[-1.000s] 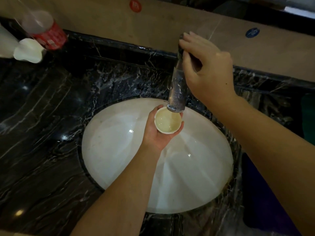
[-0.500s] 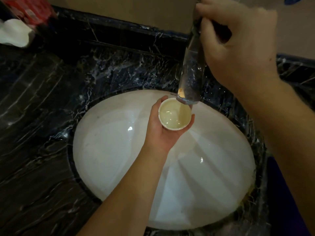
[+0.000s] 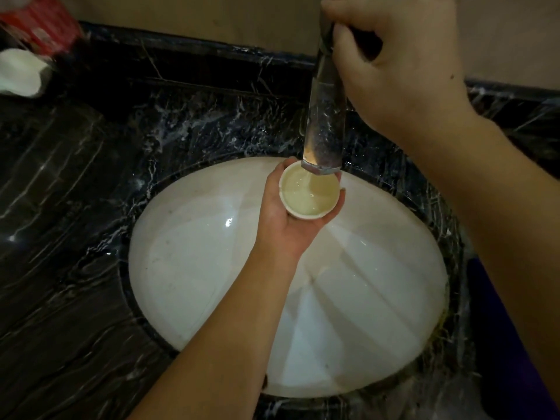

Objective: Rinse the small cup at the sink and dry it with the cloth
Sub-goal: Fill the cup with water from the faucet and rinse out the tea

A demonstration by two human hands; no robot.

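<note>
White and small, the cup (image 3: 309, 192) sits upright in the left hand (image 3: 291, 219), whose fingers and thumb curl up round its sides and cradle it from below. Pale liquid fills the cup almost to the rim. The end of the tap (image 3: 324, 116) hangs straight above the far edge of the cup, so close that the spout covers part of the rim. Further up the tap, beyond the left hand and a little to its right, the right hand (image 3: 403, 62) is wrapped round the dark handle at the top, fingers curled over it and thumb pressed against the metal. Below the left hand and its forearm lies the white oval sink (image 3: 194, 268), with a bright glint on its wall just left of the wrist. Black stone veined with white forms the counter (image 3: 60, 237) around the sink. Far off to the left of the cup hand, at the back corner of the counter, stand a red-labelled bottle (image 3: 39, 22) and a white object (image 3: 18, 72) just in front of it, both blurred.
</note>
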